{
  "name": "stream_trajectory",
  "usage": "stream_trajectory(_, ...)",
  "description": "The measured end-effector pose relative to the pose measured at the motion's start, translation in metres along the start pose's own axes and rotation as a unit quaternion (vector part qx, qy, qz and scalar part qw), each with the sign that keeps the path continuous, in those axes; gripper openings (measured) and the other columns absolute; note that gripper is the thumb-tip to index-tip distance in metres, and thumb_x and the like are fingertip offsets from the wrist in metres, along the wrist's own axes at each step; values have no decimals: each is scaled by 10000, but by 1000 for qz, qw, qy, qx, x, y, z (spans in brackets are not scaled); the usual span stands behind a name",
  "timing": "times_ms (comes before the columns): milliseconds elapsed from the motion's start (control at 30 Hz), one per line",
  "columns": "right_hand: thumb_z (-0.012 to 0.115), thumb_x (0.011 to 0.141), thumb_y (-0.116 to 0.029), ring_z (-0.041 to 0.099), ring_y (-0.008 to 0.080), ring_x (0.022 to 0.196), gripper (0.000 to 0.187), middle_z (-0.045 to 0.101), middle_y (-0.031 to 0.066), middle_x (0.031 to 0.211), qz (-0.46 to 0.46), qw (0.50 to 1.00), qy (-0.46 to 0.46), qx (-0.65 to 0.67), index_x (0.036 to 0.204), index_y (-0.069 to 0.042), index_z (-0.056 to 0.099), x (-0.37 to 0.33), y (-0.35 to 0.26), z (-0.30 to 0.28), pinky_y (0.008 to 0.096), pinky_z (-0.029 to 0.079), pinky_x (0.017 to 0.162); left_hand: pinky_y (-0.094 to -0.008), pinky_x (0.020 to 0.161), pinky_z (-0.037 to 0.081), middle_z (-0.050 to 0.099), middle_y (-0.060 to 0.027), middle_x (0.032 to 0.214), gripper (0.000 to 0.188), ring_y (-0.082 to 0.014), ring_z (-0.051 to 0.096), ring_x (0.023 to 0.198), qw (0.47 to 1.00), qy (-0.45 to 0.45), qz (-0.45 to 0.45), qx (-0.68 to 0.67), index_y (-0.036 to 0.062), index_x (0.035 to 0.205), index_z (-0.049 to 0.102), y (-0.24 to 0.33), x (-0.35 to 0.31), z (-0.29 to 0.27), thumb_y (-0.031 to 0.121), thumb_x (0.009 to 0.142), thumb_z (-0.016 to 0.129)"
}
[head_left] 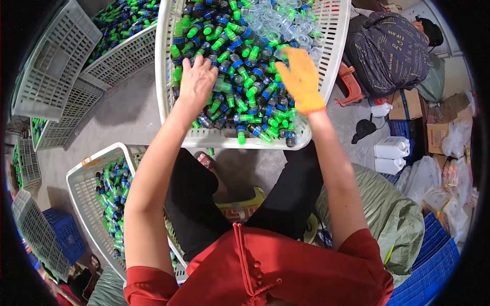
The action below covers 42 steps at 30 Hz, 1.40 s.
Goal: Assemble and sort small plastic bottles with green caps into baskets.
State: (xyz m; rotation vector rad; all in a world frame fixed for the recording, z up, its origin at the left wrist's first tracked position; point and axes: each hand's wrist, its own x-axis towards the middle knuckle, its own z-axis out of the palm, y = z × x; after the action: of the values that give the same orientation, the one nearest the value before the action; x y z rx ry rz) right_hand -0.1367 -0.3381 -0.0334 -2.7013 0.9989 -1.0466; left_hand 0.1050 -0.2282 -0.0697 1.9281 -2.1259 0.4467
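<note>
A white slatted plastic basket (306, 141) stands in front of me, full of small plastic pieces with bright green tips, blue bands and dark bodies (250, 76). Clear cup-like caps (278, 25) are heaped at its far right. My bare left hand (198, 81) lies over the pieces at the left side, fingers bent and slightly apart, with none seen gripped. Over the right side, my right hand (301, 81) wears an orange knit glove. Its thumb stands away from the fingers, whose tips are blurred near the clear caps; nothing shows between them.
Another white basket (122, 150) of similar pieces sits by my left leg. More baskets (51, 66) stand at the far left. To the right are a red stool (351, 84), white jugs (392, 148), a green sack (383, 214) and a person in dark patterned clothing (390, 53).
</note>
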Motion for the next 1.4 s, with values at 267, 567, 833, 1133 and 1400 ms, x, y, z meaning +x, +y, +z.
stream_trajectory(267,690,777,-232,579,336,948,375,595,142,1043,-10,988,-73,-132,1096,-71,575,1,5,3,413,462,828,-472,943,416,572,-107,974,239,-279,546,981,987,7,-48,-155,76,966,623,-13,-39,-29,14,737,644)
stream_trajectory(567,664,783,-208,548,296,871,391,575,106,965,-126,970,-163,131,1137,-74,565,-62,-130,-37,417,439,762,-266,622,503,614,-35,881,296,-111,584,749,504,-39,-362,-783,32,1133,630,45,-115,-83,111,853,687)
stream_trajectory(833,676,808,-263,550,293,771,453,573,110,858,-123,969,-211,37,1187,-76,513,-89,-174,-44,379,453,664,-219,484,416,580,-1,703,176,-70,514,539,582,49,-400,-706,14,1028,651,80,-141,-106,133,898,646)
stream_trajectory(1133,559,929,-224,518,114,640,251,565,33,802,196,855,-185,443,1080,-29,511,-104,-199,-37,271,426,560,-199,450,372,561,13,681,116,-53,478,496,482,90,-466,-737,12,961,641,100,-149,-126,118,921,620)
stream_trajectory(1400,611,894,-180,596,199,694,293,619,102,878,377,722,-343,468,1110,-14,503,-105,-206,-45,304,480,609,-202,440,336,564,8,675,132,-58,456,490,716,262,-302,-572,14,960,646,110,-165,-104,139,922,624)
